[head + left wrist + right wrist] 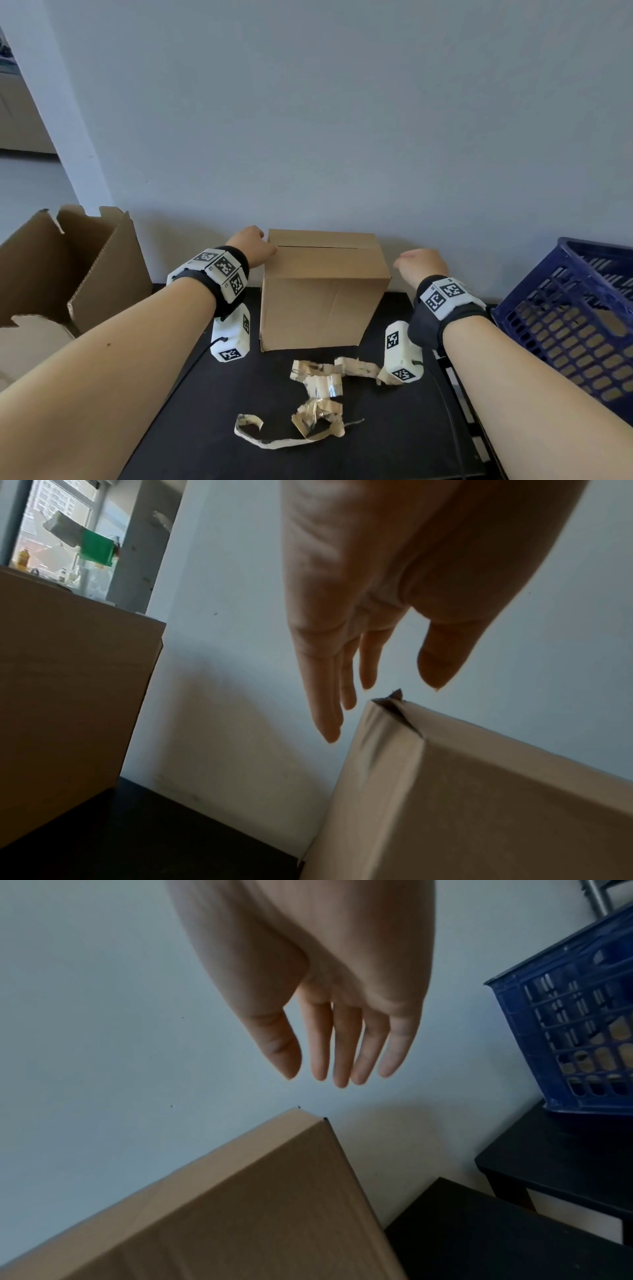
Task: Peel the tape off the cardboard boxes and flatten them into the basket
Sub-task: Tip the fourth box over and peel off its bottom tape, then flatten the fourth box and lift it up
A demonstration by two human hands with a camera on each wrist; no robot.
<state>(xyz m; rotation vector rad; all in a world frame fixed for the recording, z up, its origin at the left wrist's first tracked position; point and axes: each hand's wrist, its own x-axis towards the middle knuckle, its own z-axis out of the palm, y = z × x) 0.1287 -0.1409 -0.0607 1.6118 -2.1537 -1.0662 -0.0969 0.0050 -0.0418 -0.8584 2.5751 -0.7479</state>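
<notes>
Reaching forward, you have both hands at the closed box [322, 291], which stands on the black table [239, 428] against the wall [308, 102]. Your left hand [251, 245] is at the box's top left corner; the left wrist view shows its fingers [329, 696] straight and relaxed, holding nothing, just beside that corner — whether they touch the cardboard you cannot tell. Your right hand [423, 262] hovers beside the top right corner, fingers [342, 1047] loosely extended and close together, clear of the box. Its top flaps lie shut with a bare seam showing. Peeled tape [318, 394] lies crumpled on the table in front of the box, between your forearms. A second box [68, 267] stands open at your left — flaps up. The blue basket [565, 308] sits to your right on a separate dark table, with cardboard visible through its slotted wall.
</notes>
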